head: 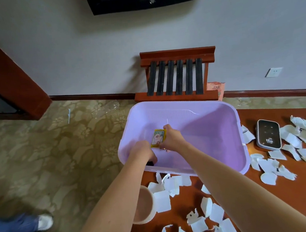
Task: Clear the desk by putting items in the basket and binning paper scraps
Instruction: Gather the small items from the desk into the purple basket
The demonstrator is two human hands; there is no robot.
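Lavender basket [213, 121] sits on the table [302, 186] at its left edge, and both hands reach down inside it. The right hand [170, 138] pinches a yellow packet [157, 138] by its right edge and holds it upright just above the basket floor. The left hand [142, 150] is curled at the packet's lower left corner. A dark thing [150, 163] shows under it, and I cannot tell whether that hand grips anything. White paper scraps [162, 201] lie scattered over the table in front of and to the right of the basket. A black-and-white device [268, 137] lies flat among the scraps, just beside the basket's right wall. A beige roll [145, 206] stands at the table's near left edge.
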